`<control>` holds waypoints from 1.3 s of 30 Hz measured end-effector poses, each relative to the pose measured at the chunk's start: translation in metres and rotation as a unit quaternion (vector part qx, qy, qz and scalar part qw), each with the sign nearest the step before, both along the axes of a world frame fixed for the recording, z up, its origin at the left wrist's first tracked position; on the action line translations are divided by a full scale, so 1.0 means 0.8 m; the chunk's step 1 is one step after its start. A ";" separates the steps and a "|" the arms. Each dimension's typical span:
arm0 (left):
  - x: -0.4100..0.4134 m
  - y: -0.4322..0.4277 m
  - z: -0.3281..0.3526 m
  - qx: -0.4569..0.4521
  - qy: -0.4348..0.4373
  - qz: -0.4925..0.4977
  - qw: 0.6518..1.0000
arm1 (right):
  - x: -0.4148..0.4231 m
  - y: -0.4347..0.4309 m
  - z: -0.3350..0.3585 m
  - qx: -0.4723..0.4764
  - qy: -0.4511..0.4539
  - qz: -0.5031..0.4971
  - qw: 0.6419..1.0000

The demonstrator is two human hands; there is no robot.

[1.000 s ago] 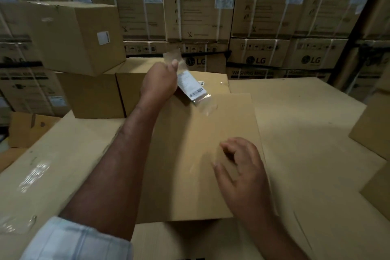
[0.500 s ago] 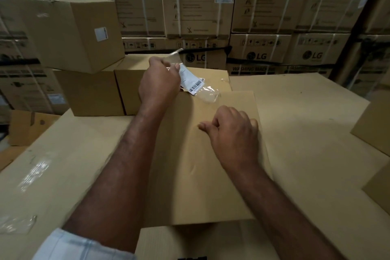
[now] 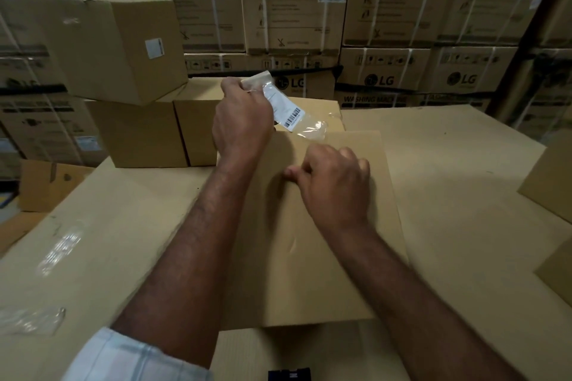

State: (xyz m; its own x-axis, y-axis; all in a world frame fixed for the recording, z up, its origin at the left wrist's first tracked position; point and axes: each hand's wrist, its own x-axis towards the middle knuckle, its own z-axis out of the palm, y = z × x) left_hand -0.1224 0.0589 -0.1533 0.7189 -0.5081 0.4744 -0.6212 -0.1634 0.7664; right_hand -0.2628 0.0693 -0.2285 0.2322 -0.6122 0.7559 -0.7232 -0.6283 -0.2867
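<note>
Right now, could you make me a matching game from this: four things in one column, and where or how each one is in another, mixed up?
Things:
1. bag
2. right hand
3. stickered box
4. sheet

Places or states:
A. lying flat under both forearms
B. stacked on other boxes, at the left
C. held up by the left hand
D. fingers curled, resting on the sheet

Pairs: 1-C, 2-D, 3-B, 4-A
</note>
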 end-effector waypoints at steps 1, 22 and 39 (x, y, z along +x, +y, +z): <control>0.001 0.001 0.000 -0.003 0.002 -0.002 1.000 | 0.007 -0.006 0.003 0.000 -0.008 0.000 1.000; 0.007 0.006 0.004 -0.005 0.023 -0.024 0.999 | 0.004 0.002 0.004 -0.016 0.040 -0.070 0.997; 0.002 -0.014 -0.005 -0.015 0.069 -0.055 0.996 | -0.034 0.116 -0.044 0.004 0.366 0.180 0.913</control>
